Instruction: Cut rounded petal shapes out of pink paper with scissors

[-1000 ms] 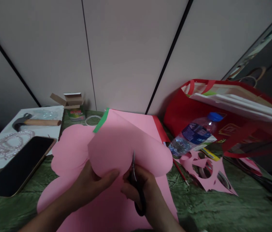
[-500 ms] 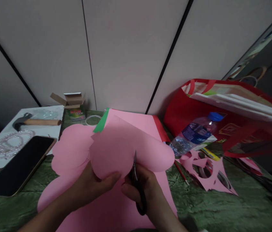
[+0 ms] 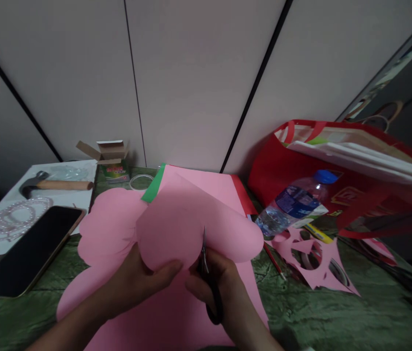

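My left hand (image 3: 150, 280) grips the lower edge of a pink paper piece (image 3: 172, 219), thumb on top and fingers underneath. The piece has a rounded outline and curls up to the right. My right hand (image 3: 215, 282) is closed around the black handles of a pair of scissors (image 3: 211, 287). Their blades point away from me and sit in the pink paper, with one tip showing above it. Under both hands lie larger pink sheets (image 3: 169, 312). Scalloped pink paper shapes (image 3: 114, 219) are at the left. A green paper edge (image 3: 154, 185) and a red one (image 3: 241, 195) show behind.
On the left are a phone (image 3: 30, 253), a claw hammer (image 3: 59, 185), bead strings (image 3: 11, 217) and an open small box (image 3: 114, 163). On the right stand a water bottle (image 3: 293, 202) and a red bag (image 3: 275, 161), near pink paper scraps (image 3: 315, 263) and a red pencil (image 3: 274, 261).
Very little differs. The scissors and the pink paper piece have shifted only slightly, and both hands keep their hold in nearly the same place.
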Available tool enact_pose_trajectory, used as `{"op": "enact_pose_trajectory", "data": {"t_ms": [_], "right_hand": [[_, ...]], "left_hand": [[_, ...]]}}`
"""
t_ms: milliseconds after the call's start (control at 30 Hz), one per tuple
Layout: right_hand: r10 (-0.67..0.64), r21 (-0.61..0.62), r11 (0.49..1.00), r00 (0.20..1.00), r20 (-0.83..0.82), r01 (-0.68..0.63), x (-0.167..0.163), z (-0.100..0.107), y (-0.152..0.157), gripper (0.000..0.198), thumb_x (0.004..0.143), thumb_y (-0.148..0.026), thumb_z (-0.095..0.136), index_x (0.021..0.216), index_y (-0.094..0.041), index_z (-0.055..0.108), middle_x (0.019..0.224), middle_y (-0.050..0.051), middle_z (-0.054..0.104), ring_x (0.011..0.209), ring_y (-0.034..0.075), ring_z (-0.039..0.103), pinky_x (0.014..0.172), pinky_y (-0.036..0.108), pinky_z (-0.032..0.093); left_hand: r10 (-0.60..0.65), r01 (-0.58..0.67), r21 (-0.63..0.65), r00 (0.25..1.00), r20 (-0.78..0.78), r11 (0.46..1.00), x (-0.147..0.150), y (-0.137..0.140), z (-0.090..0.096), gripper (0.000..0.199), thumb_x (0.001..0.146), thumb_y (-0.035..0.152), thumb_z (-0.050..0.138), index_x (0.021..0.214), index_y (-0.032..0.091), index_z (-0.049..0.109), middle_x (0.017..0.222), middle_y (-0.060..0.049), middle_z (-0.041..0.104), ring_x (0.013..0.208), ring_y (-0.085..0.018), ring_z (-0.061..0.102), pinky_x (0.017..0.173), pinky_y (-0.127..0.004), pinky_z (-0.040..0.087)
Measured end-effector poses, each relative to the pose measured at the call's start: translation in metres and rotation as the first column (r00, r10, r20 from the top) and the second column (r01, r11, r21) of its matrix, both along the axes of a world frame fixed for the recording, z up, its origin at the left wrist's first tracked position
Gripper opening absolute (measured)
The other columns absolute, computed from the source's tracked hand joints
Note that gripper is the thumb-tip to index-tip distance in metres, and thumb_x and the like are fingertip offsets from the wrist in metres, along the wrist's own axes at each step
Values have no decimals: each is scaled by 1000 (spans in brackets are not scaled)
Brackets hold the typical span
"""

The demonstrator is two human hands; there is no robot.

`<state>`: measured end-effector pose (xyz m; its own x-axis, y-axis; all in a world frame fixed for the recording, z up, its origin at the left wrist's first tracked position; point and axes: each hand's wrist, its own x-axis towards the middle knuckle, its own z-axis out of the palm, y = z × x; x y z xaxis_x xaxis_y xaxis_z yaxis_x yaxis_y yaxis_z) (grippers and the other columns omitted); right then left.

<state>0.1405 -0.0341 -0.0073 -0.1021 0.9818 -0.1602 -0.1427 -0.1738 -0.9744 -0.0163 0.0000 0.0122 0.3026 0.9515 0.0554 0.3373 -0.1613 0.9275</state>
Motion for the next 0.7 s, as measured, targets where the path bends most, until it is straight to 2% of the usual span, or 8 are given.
{"op": "enact_pose_trajectory", "data": {"t_ms": [400, 567, 700], "right_hand": [[-18, -31, 999, 1000, 6, 19, -1, 0, 0, 20, 58, -27, 68, 61, -17, 50, 50, -5, 47, 46, 8, 37, 45, 22, 27], [-26, -23, 999, 999, 19, 27, -2, 0, 0, 16, 58, -22, 66, 59, -18, 50, 48, -6, 47, 44, 8, 37, 44, 22, 26], [-25, -11, 1000, 1000, 4, 25, -1, -5, 0, 17, 58, -23, 66, 59, -18, 50, 48, -6, 46, 43, 8, 36, 43, 22, 26]], "left_hand": [[15, -15, 2, 1000, 6, 1000, 1, 1, 1, 19, 70, 27, 59, 87, 19, 60, 81, -3, 69, 74, -20, 63, 62, -27, 53], [-30, 31, -6, 998, 60, 1000, 1, 1, 5, 13, 71, 25, 58, 83, 20, 61, 78, -2, 70, 73, -20, 64, 63, -27, 53], [6, -6, 3, 995, 100, 1000, 1, 1, 3, 14, 70, 25, 60, 83, 20, 62, 78, -1, 70, 73, -19, 64, 62, -26, 52]]}}
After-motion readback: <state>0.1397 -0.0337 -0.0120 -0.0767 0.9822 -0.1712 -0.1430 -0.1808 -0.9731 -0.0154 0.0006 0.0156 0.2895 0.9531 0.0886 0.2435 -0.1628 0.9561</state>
